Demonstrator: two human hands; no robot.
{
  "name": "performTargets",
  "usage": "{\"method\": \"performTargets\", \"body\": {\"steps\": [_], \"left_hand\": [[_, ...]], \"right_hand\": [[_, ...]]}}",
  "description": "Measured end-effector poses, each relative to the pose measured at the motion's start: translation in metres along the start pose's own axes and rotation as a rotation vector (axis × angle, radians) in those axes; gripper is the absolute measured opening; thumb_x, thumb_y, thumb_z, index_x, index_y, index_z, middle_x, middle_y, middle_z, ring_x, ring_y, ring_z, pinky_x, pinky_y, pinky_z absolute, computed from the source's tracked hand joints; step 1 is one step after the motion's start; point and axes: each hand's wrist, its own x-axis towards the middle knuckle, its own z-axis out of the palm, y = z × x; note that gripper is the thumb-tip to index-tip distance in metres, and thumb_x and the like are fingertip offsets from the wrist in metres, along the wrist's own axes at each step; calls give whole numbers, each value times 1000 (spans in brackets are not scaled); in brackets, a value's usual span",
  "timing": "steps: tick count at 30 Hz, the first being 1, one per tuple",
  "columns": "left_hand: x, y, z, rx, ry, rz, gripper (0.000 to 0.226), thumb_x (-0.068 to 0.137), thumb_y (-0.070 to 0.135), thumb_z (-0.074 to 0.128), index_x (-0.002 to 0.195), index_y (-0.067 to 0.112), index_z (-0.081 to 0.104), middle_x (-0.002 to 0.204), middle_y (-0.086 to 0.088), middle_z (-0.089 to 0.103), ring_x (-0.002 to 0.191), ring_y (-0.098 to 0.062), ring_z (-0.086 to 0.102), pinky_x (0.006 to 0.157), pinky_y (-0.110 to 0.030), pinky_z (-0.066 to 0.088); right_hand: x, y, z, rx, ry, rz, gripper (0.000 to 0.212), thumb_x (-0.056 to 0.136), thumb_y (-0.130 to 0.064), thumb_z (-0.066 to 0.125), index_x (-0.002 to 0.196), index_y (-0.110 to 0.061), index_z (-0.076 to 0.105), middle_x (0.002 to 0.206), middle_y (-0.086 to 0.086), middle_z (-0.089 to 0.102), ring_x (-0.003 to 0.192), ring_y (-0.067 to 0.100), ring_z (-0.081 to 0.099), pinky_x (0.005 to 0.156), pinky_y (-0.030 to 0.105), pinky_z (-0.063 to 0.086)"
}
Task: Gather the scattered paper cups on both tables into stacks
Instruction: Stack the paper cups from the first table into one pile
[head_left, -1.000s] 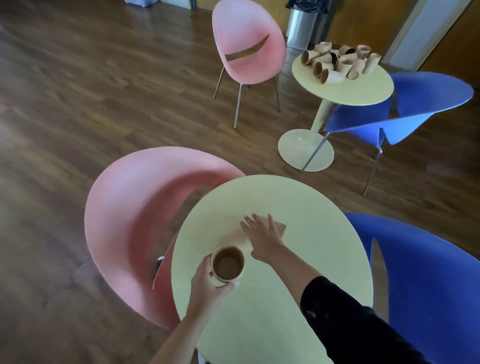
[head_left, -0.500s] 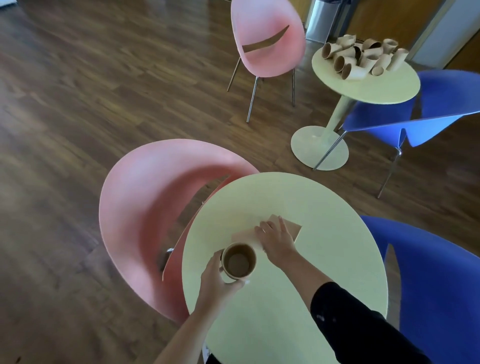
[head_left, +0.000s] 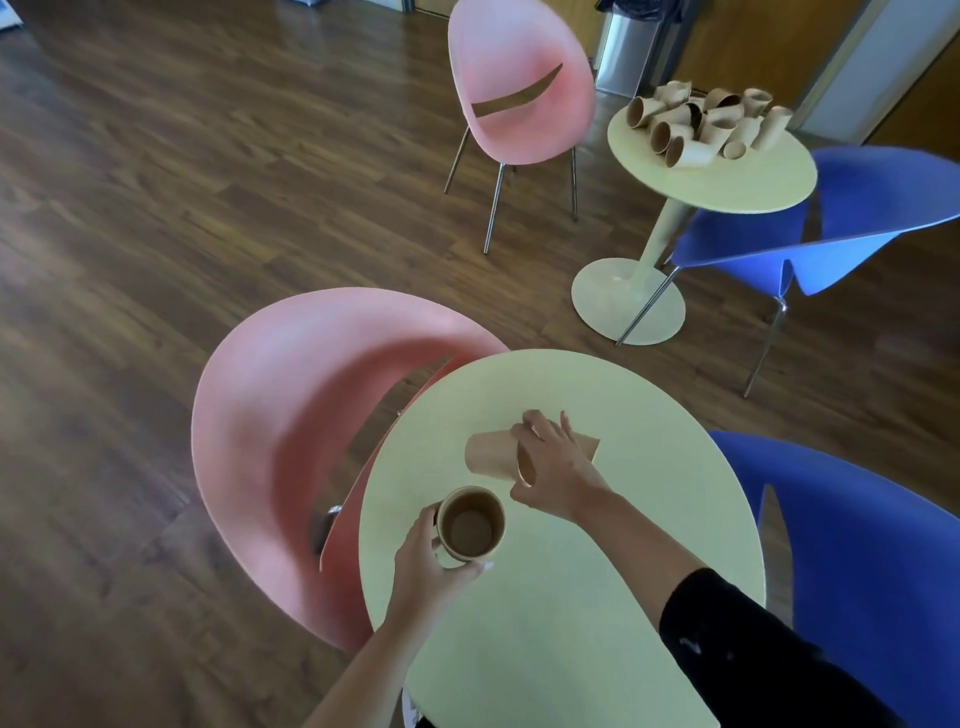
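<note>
An upright brown paper cup sits on the near round table, the left hand wrapped around its side. Just beyond, the right hand grips a cup lying on its side. A heap of cups crowds the far table.

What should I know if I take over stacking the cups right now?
Left hand: holding an upright cup, mouth up, at the near table's left side.
Right hand: closed around the cups lying on their sides mid-table; how many are under it is hard to tell.
Done: not much; the near table is nearly gathered.
Left: join those cups with the upright one, then stack the pile of loose cups on the far table.
</note>
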Motion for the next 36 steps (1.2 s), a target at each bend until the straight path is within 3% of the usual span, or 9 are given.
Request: {"method": "performTargets", "body": {"steps": [4,9,14,18,21,24,26,31,36], "left_hand": [[-3,4,3,14,-35,-12,72,45,38,89,108,37,54,105,15,66,97,-9,65,87,-21,52],[-7,12,17,15,-81,-27,74,44,39,89,108,36,54,106,14,67,95,-9,65,82,-16,49],[-12,20,29,26,-111,-24,72,44,34,89,107,33,53,101,12,68,91,-9,67,79,-20,53],[-13,23,30,14,-112,-20,68,49,23,90,106,31,55,101,10,69,92,-7,68,78,-22,55],[-14,23,29,-8,-122,-30,64,52,24,86,109,29,58,100,9,71,92,-2,68,79,-28,58],[-15,25,29,-12,-115,-39,59,55,25,81,109,29,59,96,10,70,87,1,68,76,-32,59],[-15,26,29,-1,-119,-37,53,62,17,80,109,29,58,92,9,70,83,1,67,72,-26,58],[-15,30,28,-22,-129,-45,52,67,13,78,104,39,55,93,10,71,81,1,68,64,-13,51],[-15,27,28,-31,-134,-34,57,67,8,76,115,30,55,98,9,70,84,1,67,62,-10,50]], "right_hand": [[-13,-8,-28,210,144,77,64,68,-33,72,125,-15,50,127,-1,34,118,18,35,102,31,37],[-35,-21,-48,358,281,48,66,65,-34,70,126,-17,51,128,-4,37,120,16,36,97,27,38],[-56,-32,-47,339,359,-97,58,66,-28,74,119,-13,58,119,0,47,111,18,43,95,24,35],[-69,-39,-33,289,359,-169,51,67,-27,73,114,-10,62,114,5,54,107,23,49,90,27,44],[-76,-41,-16,263,257,-175,53,68,-30,71,116,-12,61,116,2,52,110,21,48,91,28,47],[-80,-38,2,236,138,-154,57,73,-40,64,124,-15,56,125,1,47,120,17,42,100,31,42],[-79,-37,12,211,113,-155,58,77,-45,57,128,-16,54,130,3,47,124,17,40,106,32,37],[-75,-30,31,140,-26,-111,69,83,-59,33,143,-23,38,148,0,31,140,13,23,119,39,4],[-76,-26,47,163,16,-129,66,87,-61,33,141,-24,40,148,-2,35,141,12,24,118,47,1]]}}
